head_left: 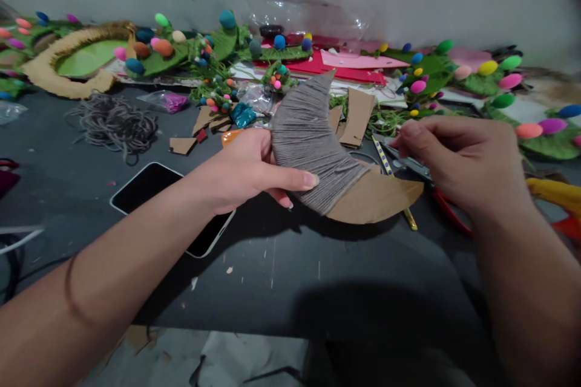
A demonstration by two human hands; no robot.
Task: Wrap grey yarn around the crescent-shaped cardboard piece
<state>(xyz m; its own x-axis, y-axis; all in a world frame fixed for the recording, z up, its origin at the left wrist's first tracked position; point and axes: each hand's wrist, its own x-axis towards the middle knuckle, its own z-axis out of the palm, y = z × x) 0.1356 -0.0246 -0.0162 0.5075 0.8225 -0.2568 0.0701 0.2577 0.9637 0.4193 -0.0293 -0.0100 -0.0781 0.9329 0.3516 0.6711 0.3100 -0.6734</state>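
My left hand (254, 175) grips a crescent moon cut from cardboard, its thumb on the front face. Grey yarn (306, 127) is wound in close turns round most of the crescent. The lower right horn is bare brown cardboard (372, 196). To the right of the crescent and apart from it, my right hand (467, 157) is closed in a pinch. Whatever its fingertips hold, if anything, is too small to make out. Red-handled scissors (447, 208) lie below the right hand, partly hidden by it. A dotted pencil (382, 156) lies behind the bare horn.
A black-screened phone (149, 184) lies under my left forearm. Loose grey yarn (113, 124) is heaped at the left. Cardboard scraps (358, 115) and green leaf garlands with coloured balls (227, 42) line the back. A yellow-handled tool (556, 193) lies far right.
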